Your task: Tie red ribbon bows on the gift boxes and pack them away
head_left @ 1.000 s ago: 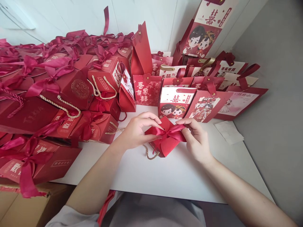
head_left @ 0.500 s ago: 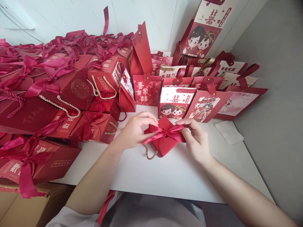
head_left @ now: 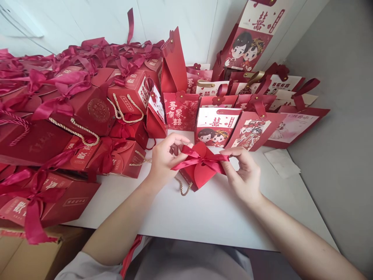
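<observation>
L: your left hand (head_left: 169,157) pinched on left side of ribbon bow (head_left: 203,159) | R: your right hand (head_left: 243,173) pinched on its right side | bow: on top of small red box (head_left: 201,175) | box: on white table (head_left: 227,217) | rope handle (head_left: 183,187): box's left | printed bags (head_left: 217,126): behind box | ribboned boxes (head_left: 75,105): stacked left of box

Extends left forearm (head_left: 124,216) and right forearm (head_left: 294,227) diagonally inward from the lower frame; near center, holds left hand (head_left: 165,158) with fingers curled, right hand (head_left: 244,173) pinched.
</observation>
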The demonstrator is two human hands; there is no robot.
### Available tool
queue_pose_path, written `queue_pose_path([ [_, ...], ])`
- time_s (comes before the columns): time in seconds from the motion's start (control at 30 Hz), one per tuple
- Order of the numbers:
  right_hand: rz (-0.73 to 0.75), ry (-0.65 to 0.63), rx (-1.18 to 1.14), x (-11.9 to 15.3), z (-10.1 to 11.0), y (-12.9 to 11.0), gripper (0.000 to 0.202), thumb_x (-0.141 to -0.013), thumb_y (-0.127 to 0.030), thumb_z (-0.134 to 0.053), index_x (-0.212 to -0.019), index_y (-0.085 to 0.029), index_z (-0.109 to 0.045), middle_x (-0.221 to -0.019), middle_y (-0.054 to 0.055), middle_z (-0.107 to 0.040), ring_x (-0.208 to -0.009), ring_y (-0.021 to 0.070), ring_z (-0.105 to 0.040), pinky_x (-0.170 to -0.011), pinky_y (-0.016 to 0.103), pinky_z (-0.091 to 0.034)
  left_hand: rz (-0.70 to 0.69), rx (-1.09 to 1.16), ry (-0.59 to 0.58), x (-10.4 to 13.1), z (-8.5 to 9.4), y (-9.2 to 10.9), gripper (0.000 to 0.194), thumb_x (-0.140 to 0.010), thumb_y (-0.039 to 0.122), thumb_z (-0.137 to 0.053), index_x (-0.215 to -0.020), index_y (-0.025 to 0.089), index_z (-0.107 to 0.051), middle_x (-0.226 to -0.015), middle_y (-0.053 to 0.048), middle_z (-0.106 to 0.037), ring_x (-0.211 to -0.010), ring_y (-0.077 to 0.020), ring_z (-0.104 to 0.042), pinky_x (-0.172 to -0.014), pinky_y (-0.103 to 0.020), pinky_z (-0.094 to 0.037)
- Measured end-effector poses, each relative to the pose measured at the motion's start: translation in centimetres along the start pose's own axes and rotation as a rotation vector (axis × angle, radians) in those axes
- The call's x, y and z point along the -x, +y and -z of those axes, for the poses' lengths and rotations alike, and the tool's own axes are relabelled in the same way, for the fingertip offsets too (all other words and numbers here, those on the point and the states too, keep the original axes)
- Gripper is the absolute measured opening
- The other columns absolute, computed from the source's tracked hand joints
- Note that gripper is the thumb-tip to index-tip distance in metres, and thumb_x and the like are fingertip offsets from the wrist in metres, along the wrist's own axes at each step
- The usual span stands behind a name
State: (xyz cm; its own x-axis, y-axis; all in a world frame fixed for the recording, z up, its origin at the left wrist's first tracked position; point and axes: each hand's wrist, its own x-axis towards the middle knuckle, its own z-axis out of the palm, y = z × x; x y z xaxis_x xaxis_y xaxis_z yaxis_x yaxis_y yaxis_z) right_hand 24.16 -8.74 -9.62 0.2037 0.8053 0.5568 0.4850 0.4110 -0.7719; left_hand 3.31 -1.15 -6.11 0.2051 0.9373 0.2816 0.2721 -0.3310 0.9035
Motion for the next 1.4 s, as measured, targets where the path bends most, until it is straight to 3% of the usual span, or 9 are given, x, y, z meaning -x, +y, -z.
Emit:
queue_pose_path([
  [0.17,-0.097,0.029,-0.049,-0.1,-0.1,-0.1,0.015,-0.097,-0.024,-0.062,-0.111,-0.026,-0.063,-0.098,0.002,-0.067,-0.090,0.0181,-0.065,-0.083,0.034,-0.054,-0.009,-0.036,0.041,0.0,-0.5,0.5,0.023,-0.079,0.031,-0.080,-0.073,0.021,-0.060,-0.066,0.004,-0.056,-0.061,-0.0109,-0.046,-0.057,-0.027,-0.036],
  [0.33,-0.171,-0.087,-0.020,-0.4,-0.1,-0.7,0.014,-0.101,-0.033,-0.053,-0.109,-0.025,-0.062,-0.106,0.006,-0.067,-0.097,0.0217,-0.064,-0.087,0.039,-0.053,-0.097,-0.109,-0.012,0.0,-0.7,0.6,0.045,-0.084,0.034,-0.073,-0.057,0.019,-0.041,-0.061,0.003,-0.045,-0.060,-0.0118,-0.042,-0.054,-0.028,-0.032],
  [0.53,-0.201,-0.114,-0.003,-0.4,0.0,-0.9,0.012,-0.099,-0.031,-0.058,-0.095,-0.024,-0.066,-0.100,0.006,-0.068,-0.093,0.0227,-0.063,-0.072,0.034,-0.054,-0.181,-0.165,-0.063,0.3,-0.6,0.7,0.041,-0.086,0.030,-0.069,-0.057,0.019,-0.042,-0.060,0.002,-0.046,-0.062,-0.0135,-0.043,-0.058,-0.030,-0.034],
  [0.7,-0.294,-0.070,-0.061,-0.4,0.2,-0.3,0.014,-0.098,-0.033,-0.059,-0.093,-0.022,-0.067,-0.089,0.004,-0.068,-0.085,0.0206,-0.063,-0.075,0.034,-0.054,-0.150,-0.165,0.011,0.3,-0.3,0.9,0.045,-0.085,0.022,-0.068,-0.058,0.020,-0.031,-0.061,0.003,-0.037,-0.061,-0.0131,-0.037,-0.056,-0.031,-0.028],
  [0.97,-0.306,-0.048,-0.086,-0.4,0.1,-0.2,0.013,-0.097,-0.033,-0.061,-0.093,-0.023,-0.065,-0.089,0.003,-0.067,-0.084,0.0208,-0.064,-0.077,0.037,-0.054,-0.135,-0.175,0.038,0.3,-0.4,0.5,0.042,-0.091,0.028,-0.067,-0.060,0.020,-0.039,-0.064,0.002,-0.047,-0.063,-0.0133,-0.046,-0.060,-0.031,-0.034],
  [1.07,-0.164,-0.075,-0.112,-0.6,0.2,-0.3,0.015,-0.095,-0.031,-0.061,-0.108,-0.024,-0.063,-0.104,0.007,-0.067,-0.102,0.0254,-0.065,-0.092,0.045,-0.054,-0.117,-0.191,0.016,0.3,-0.3,0.7,0.036,-0.094,0.033,-0.064,-0.064,0.020,-0.048,-0.065,0.001,-0.050,-0.063,-0.0134,-0.047,-0.059,-0.030,-0.035],
  [1.17,0.115,-0.069,-0.078,-0.7,0.5,-0.7,0.038,-0.090,-0.026,-0.062,-0.127,-0.029,-0.056,-0.125,0.011,-0.061,-0.123,0.0316,-0.058,-0.106,0.055,-0.047,-0.127,-0.195,-0.027,0.2,-0.2,1.0,0.029,-0.093,0.032,-0.064,-0.067,0.020,-0.056,-0.066,0.001,-0.053,-0.065,-0.0136,-0.048,-0.060,-0.029,-0.035],
  [1.23,0.302,-0.074,0.070,-0.5,0.8,-1.2,0.038,-0.087,-0.027,-0.064,-0.124,-0.034,-0.060,-0.128,0.010,-0.061,-0.123,0.0343,-0.058,-0.112,0.062,-0.040,-0.152,-0.197,-0.046,0.1,-0.1,1.1,0.024,-0.089,0.027,-0.066,-0.068,0.020,-0.057,-0.067,0.001,-0.055,-0.066,-0.0137,-0.049,-0.060,-0.029,-0.036],
  [1.4,0.588,-0.328,0.400,0.3,0.5,-2.6,0.035,-0.087,-0.047,-0.069,-0.122,-0.039,-0.067,-0.138,0.003,-0.065,-0.126,0.0353,-0.060,-0.126,0.066,-0.013,-0.200,-0.202,-0.066,0.2,0.0,0.9,0.031,-0.083,0.021,-0.071,-0.062,0.020,-0.048,-0.065,0.001,-0.052,-0.064,-0.0141,-0.048,-0.059,-0.029,-0.037],
])
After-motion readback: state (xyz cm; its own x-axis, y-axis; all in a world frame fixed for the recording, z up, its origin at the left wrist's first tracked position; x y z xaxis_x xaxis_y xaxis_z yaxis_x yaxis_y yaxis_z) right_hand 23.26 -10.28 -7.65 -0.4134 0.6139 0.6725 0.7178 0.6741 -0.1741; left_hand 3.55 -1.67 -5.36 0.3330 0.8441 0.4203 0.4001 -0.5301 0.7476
